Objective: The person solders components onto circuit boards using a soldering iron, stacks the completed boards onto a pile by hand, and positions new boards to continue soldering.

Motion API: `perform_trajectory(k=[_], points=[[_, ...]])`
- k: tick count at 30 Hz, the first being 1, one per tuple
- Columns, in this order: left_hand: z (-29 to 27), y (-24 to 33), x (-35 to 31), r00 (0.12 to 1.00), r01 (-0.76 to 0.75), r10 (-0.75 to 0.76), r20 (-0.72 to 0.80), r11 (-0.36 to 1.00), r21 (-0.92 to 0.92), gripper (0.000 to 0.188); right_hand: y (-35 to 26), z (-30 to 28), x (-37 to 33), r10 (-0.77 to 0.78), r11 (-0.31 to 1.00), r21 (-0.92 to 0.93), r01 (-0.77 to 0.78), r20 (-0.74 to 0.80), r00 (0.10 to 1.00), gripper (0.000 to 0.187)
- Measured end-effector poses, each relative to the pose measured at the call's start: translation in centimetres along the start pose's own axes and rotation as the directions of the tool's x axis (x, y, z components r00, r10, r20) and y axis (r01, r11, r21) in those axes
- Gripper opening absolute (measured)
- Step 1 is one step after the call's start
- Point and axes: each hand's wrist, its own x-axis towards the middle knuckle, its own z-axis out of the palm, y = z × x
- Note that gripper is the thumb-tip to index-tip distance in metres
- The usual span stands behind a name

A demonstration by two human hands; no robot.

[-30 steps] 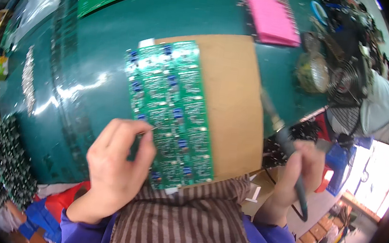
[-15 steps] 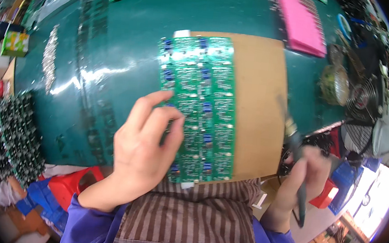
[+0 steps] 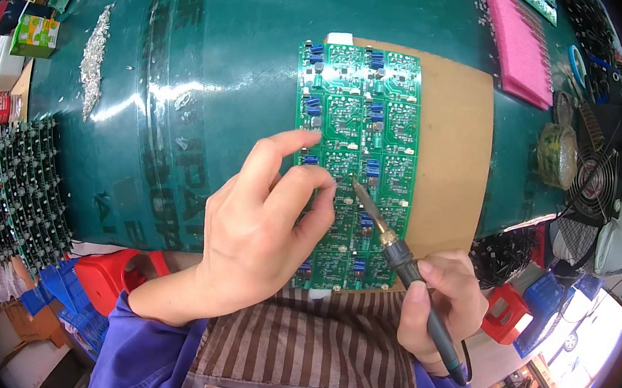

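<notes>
A green circuit board panel (image 3: 342,118) with blue components lies on a brown cardboard sheet (image 3: 451,156). In my right hand (image 3: 447,307) is a soldering iron (image 3: 399,256), held like a pen. Its tip comes down at the middle of the panel, touching it or just above. My left hand (image 3: 270,224) reaches over the panel's left side with thumb and a finger pinched together close to the iron's tip. Something thin may be in that pinch, too small to name. The index finger stretches to the panel's left edge.
A pink foam block (image 3: 519,49) with pins stands at the back right, near a tape roll (image 3: 557,155) and a small fan (image 3: 593,178). Stacked boards (image 3: 15,193) are at left. Silvery small parts (image 3: 94,61) lie in a strip on the green mat (image 3: 220,48).
The soldering iron has swung left from beside the cardboard onto the middle of the panel. My left hand stays pinched over the panel. The whole view has shifted a little.
</notes>
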Motion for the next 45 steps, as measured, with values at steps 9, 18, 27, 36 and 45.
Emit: perform_trajectory(k=[9, 18, 27, 36, 45], points=[[0.4, 0.1, 0.1, 1.000, 0.021, -0.021, -0.003, 0.998, -0.056, 0.019, 0.0, 0.0, 0.3, -0.011, 1.000, -0.004, 0.011, 0.008, 1.000, 0.020], [-0.9, 1.6, -1.1, 0.995, 0.058, -0.048, 0.089, 0.992, -0.113, 0.018, -1.1, -1.7, -2.0, 0.021, 0.999, -0.048, -0.021, -0.007, 1.000, 0.022], [-0.2, 1.8, -2.7, 0.991, 0.063, -0.047, 0.128, 0.990, -0.127, 0.021, -1.4, -1.8, -3.6, 0.041, 0.999, -0.011, -0.040, 0.092, 0.995, 0.023], [-0.5, 2.4, -2.7, 0.980, 0.095, -0.081, 0.183, 0.993, -0.067, 0.020, -1.4, -1.2, -3.5, 0.035, 0.999, -0.033, -0.033, 0.061, 0.998, 0.024], [0.0, 2.0, -3.0, 0.996, 0.070, -0.062, 0.063, 0.989, -0.133, 0.019, -1.7, -1.2, -3.4, 0.035, 0.999, -0.040, -0.032, 0.081, 0.996, 0.025]])
